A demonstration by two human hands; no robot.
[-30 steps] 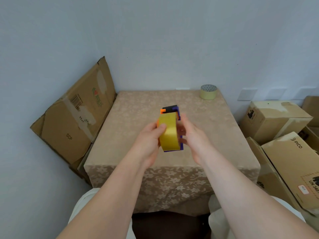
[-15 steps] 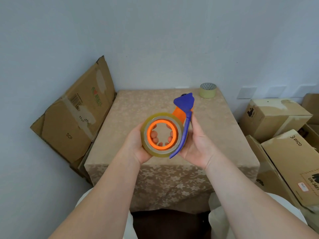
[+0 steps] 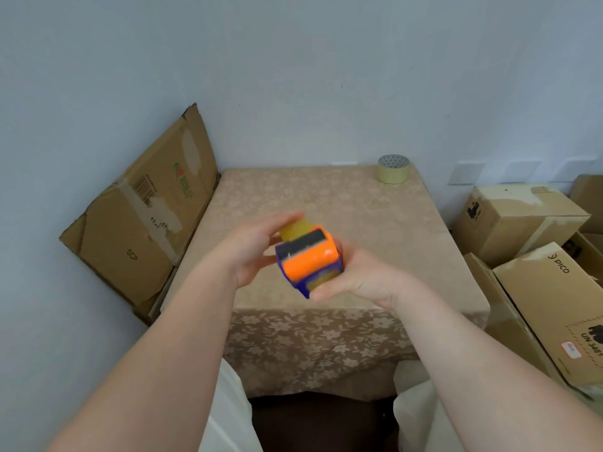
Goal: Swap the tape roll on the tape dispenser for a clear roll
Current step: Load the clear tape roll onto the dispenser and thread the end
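Blur smears tape dispenser (image 3: pixel 308 261) between both hands.

soft even light, blurred hands (image 3: pixel 254 252), wide-angle edge distortion

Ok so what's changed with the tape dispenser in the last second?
The orange and blue plastic tape dispenser was turned over, its orange body now facing up. Both hands keep hold, left hand on the yellowish roll, right hand underneath. The pale tape roll stayed put.

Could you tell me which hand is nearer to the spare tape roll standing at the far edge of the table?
Right. The right hand is below the spare tape roll; the left hand sits further to its left.
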